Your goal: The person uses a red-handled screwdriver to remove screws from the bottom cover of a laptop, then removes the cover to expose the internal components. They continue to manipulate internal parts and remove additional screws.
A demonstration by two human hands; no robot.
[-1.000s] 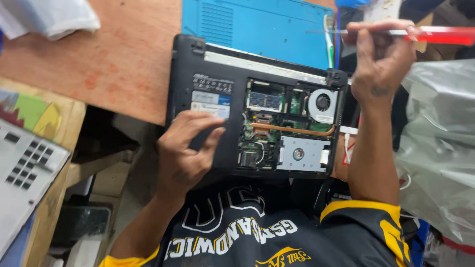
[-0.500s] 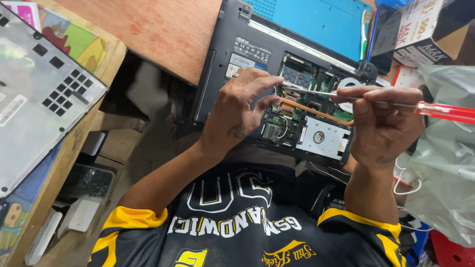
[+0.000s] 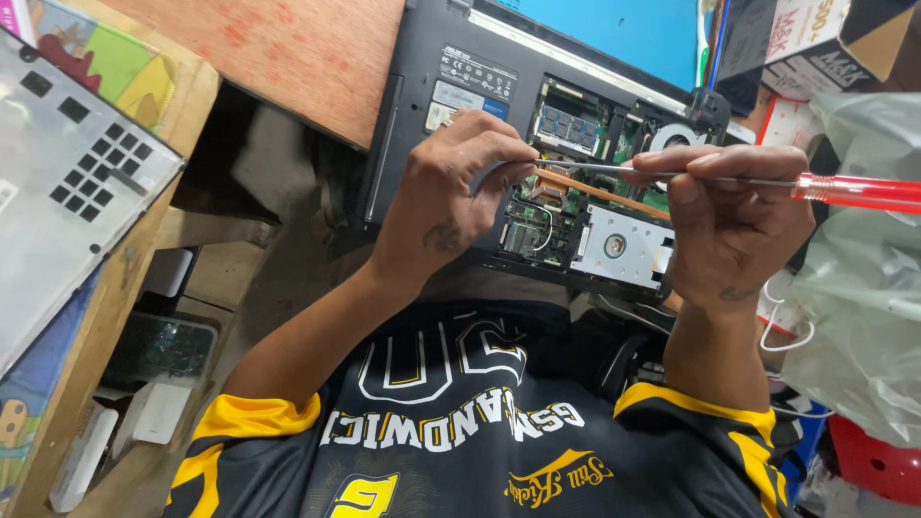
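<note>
Screwdriver [image 3: 748, 182] with red handle lies gripped in right hand [image 3: 734, 225]; left hand [image 3: 460, 197] pinches its tip over the open laptop [image 3: 460, 115]; next, likely seating the tip calls for steady aim.

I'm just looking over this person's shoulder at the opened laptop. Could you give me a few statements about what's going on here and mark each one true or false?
1. The right hand holds a screwdriver with a red handle. True.
2. The left hand rests flat on the wooden table. False: it pinches the tip end of the screwdriver's shaft over the laptop.
3. The laptop's bottom cover is off, with its circuit boards showing. True.
4. The laptop's fan sits under the left hand. False: it lies beyond the right hand, near the far corner.
5. A grey panel with square holes lies off to one side. True.
</note>
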